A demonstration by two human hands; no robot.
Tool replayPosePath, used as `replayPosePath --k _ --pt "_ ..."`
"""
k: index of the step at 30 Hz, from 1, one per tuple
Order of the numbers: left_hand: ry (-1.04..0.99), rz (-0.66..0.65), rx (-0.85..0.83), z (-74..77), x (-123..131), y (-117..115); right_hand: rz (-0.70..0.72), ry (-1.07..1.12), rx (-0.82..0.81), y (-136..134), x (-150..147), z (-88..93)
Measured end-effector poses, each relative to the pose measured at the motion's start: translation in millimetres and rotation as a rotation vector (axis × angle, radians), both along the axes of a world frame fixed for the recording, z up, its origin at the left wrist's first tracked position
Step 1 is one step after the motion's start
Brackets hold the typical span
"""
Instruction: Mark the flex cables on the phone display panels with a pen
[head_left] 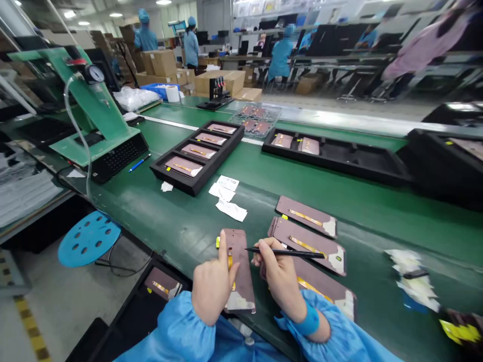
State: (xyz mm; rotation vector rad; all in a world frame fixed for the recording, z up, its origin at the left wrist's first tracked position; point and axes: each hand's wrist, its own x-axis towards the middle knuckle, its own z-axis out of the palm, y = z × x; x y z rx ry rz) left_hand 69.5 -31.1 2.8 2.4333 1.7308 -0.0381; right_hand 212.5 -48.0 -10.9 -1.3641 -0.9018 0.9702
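A brownish-pink phone screen panel (241,281) with a gold flex cable lies on the green bench in front of me. My left hand (213,286) rests on its left side, index finger stretched along it, thumb apart, other fingers curled. Between the fingers of my right hand (281,279) is a slim black pointed tool (298,253); whether it is a pen or tweezers I cannot tell. Its tip points left, over the panel's right edge. Under and beside that hand lie several similar panels, among them an upper panel (302,213) and a lower panel (332,284).
Beyond are a black tray (196,187) of panels and a longer black tray (339,163). White paper scraps (231,208) lie ahead. A green press (109,120) with a gauge stands left, above a blue stool (88,241). Co-workers (281,55) are in the background.
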Motion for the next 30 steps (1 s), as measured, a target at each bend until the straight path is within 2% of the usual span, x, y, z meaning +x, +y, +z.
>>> replayPosePath --k 5,7,9,11,13,16,19,30 --pt "0.053 -0.039 0.004 7.6 -6.4 -1.7 -0.020 0.018 -0.030 -0.1 1.8 0.7" --pt "-0.042 -0.056 0.079 7.9 -14.6 -1.0 -0.024 -0.002 -0.033 -0.7 1.4 0.1" --pt "-0.222 -0.130 0.189 4.3 -22.0 1.0 -0.016 -0.053 -0.019 -1.5 0.0 -0.9" --pt "-0.383 -0.218 0.269 -3.1 -25.8 3.7 0.001 -0.125 -0.007 -2.5 -2.0 -2.2" --pt "-0.446 -0.247 0.294 -12.5 -26.1 6.7 0.035 -0.201 -0.012 -3.4 -4.0 -4.1" --pt "-0.447 -0.210 0.248 -24.6 -24.5 10.3 0.086 -0.321 -0.026 -4.6 -6.5 -7.5" --pt "-0.488 -0.187 0.172 -30.3 -24.6 11.6 0.106 -0.434 -0.017 -4.5 -9.4 -9.6" --pt "-0.551 -0.164 0.098 -30.2 -25.0 13.6 0.156 -0.608 0.004 1.5 -11.3 -14.0"
